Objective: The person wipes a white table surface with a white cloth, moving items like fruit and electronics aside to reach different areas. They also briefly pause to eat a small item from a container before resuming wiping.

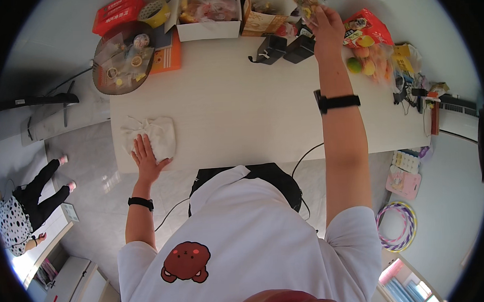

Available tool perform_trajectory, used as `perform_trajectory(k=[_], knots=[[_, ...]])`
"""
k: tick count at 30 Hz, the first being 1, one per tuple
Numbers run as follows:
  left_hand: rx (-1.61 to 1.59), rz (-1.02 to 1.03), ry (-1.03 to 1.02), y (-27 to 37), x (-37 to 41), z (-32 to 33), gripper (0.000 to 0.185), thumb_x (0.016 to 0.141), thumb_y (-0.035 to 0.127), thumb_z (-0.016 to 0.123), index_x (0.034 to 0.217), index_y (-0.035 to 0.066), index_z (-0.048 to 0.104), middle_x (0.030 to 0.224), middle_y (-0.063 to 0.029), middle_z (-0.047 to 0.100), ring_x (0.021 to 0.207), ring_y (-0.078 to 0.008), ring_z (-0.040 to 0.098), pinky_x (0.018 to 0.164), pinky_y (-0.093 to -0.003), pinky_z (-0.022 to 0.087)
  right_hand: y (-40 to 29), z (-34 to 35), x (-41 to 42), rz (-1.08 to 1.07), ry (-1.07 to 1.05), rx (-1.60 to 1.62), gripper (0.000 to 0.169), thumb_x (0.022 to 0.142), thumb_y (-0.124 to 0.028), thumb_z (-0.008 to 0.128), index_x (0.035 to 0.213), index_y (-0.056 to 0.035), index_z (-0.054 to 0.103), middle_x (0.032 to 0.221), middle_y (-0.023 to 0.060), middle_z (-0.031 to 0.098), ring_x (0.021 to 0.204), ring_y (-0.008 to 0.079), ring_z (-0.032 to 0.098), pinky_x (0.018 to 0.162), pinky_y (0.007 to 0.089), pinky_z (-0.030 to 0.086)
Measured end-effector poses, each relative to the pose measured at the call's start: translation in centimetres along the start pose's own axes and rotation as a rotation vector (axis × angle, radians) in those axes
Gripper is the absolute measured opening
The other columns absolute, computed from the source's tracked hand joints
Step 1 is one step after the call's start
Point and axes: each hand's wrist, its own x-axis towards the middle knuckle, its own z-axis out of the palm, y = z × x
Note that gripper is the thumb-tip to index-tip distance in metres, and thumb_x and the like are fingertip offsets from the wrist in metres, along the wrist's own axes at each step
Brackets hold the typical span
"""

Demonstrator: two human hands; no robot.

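Observation:
My left hand point(146, 157) lies spread, fingers apart, on a cream drawstring cloth pouch point(162, 132) near the table's front left corner. Stretched to the far right side of the table, my right hand point(329, 25) pinches a small clear packet point(307, 5) with brown and yellow contents. The packet is held beside an open patterned carton point(262, 22) with similar-looking brown contents inside. Two black boxy cases point(272, 49) lie below that carton, partly hidden at the right by my hand and wrist.
A dark round tray point(101, 82) with clear packets of dried fruit slices stands back left. Behind are yellow tape point(155, 14), red boxes point(116, 12) and a white carton point(208, 31). Bagged fruit point(369, 62) and cables sit right. Another person point(24, 213) is at far left.

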Motion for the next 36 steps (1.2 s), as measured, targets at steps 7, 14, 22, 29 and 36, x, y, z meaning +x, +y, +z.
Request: perform_trajectory(k=[7, 14, 22, 29, 36], knots=[[0.055, 0.057, -0.110, 0.3, 1.7, -1.6, 0.129, 0.069, 0.046, 0.085, 0.160, 0.014, -0.001, 0.167, -0.0135, -0.007, 0.153, -0.0362, -0.009, 0.118, -0.0617, -0.002, -6.0, -4.4, -7.5, 0.266, -0.135, 0.475, 0.019, 0.102, -0.014, 0.047, 0.119, -0.0063, 0.051, 0.119, 0.0102, 0.063, 0.105, 0.0280, 0.066, 0.089, 0.0460, 0.057], [0.097, 0.088, -0.162, 0.0, 2.1, -1.7, 0.132, 0.068, 0.044, 0.086, 0.160, 0.014, -0.005, 0.166, -0.0133, -0.011, 0.153, -0.0375, -0.010, 0.117, -0.0644, 0.002, -8.4, -9.4, -12.2, 0.294, -0.279, 0.636, 0.025, 0.100, -0.014, 0.046, 0.124, -0.0090, 0.049, 0.128, 0.0090, 0.060, 0.111, 0.0280, 0.064, 0.089, 0.0452, 0.057], [0.096, 0.112, -0.162, 3.0, 2.9, 0.5, 0.130, 0.073, 0.053, 0.082, 0.159, 0.011, -0.006, 0.165, -0.0183, -0.013, 0.152, -0.0388, -0.015, 0.116, -0.0652, 0.001, -9.8, -12.6, -16.6, 0.259, -0.269, 0.668, 0.052, 0.092, -0.002, 0.060, 0.141, -0.0063, 0.041, 0.127, 0.0107, 0.058, 0.112, 0.0292, 0.063, 0.082, 0.0414, 0.059], [0.110, 0.280, -0.226, 15.1, 3.9, 3.8, 0.131, 0.072, 0.063, 0.078, 0.159, 0.009, -0.003, 0.165, -0.0195, -0.010, 0.152, -0.0386, -0.015, 0.116, -0.0626, -0.005, -11.4, -14.8, -17.8, 0.241, -0.283, 0.504, 0.052, 0.090, 0.001, 0.065, 0.139, -0.0018, 0.046, 0.115, 0.0113, 0.062, 0.100, 0.0236, 0.066, 0.079, 0.0388, 0.060], [0.154, 0.422, -0.276, 24.4, 6.5, 6.2, 0.128, 0.071, 0.066, 0.076, 0.160, 0.013, 0.000, 0.166, -0.0163, -0.005, 0.152, -0.0387, -0.011, 0.117, -0.0616, -0.006, -11.5, -15.7, -17.8, 0.281, -0.158, 0.392, 0.045, 0.087, 0.004, 0.069, 0.129, 0.0005, 0.052, 0.106, 0.0124, 0.066, 0.088, 0.0198, 0.067, 0.075, 0.0369, 0.059]])
